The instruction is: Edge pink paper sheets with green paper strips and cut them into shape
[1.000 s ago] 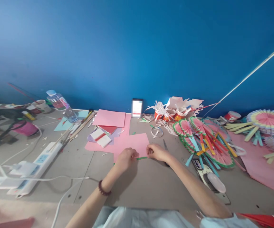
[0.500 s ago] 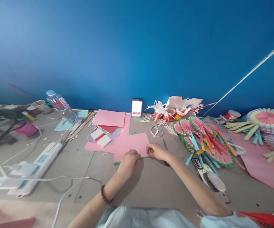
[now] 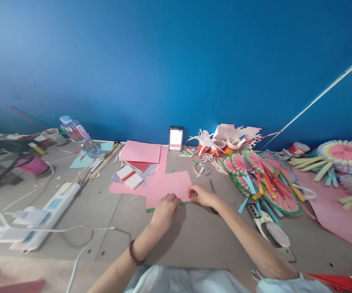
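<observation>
A pink paper sheet (image 3: 168,185) lies at the middle of the table, with a narrow green strip (image 3: 150,210) along its near edge. My left hand (image 3: 166,207) rests on that near edge, its fingers together and curled over the paper. At the sheet's near right corner, my right hand (image 3: 200,195) pinches the edge where the green strip runs. Scissors (image 3: 213,187) lie just beyond my right hand, partly hidden by it.
Pink paper and packets (image 3: 141,151) lie behind left. Folded paper fans (image 3: 258,162) and a phone (image 3: 259,219) are at right. A power strip (image 3: 52,211) with white cables lies left, near a tilted bottle (image 3: 79,134). Paper cups (image 3: 218,146) stand by the wall.
My left hand has shifted very slightly on the near edge. Otherwise the sheet and my right hand look the same.
</observation>
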Motion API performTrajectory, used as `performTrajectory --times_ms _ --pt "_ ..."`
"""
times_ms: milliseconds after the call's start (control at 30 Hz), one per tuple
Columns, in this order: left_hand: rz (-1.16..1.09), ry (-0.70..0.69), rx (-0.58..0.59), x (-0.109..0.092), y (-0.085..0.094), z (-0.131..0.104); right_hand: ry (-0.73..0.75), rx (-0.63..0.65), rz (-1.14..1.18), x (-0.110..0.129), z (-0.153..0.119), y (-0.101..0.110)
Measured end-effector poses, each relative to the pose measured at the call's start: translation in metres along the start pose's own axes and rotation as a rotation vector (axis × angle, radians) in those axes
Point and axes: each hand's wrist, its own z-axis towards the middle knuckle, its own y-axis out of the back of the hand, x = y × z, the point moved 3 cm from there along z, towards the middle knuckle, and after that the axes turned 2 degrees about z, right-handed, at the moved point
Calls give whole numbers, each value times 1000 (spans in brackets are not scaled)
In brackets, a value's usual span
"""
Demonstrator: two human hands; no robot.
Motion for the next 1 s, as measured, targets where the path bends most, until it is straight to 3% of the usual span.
performTrajectory --times_ms 200,400,1000 --pt "131 -56 -83 -24 -20 -19 -7 -12 -15 0 1 -1" --pt "146 3 -206 -37 -43 -28 -11 -20 -29 5 -1 1" --pt "261 -33 -189 -35 -47 -22 -21 -9 -22 7 -4 4"
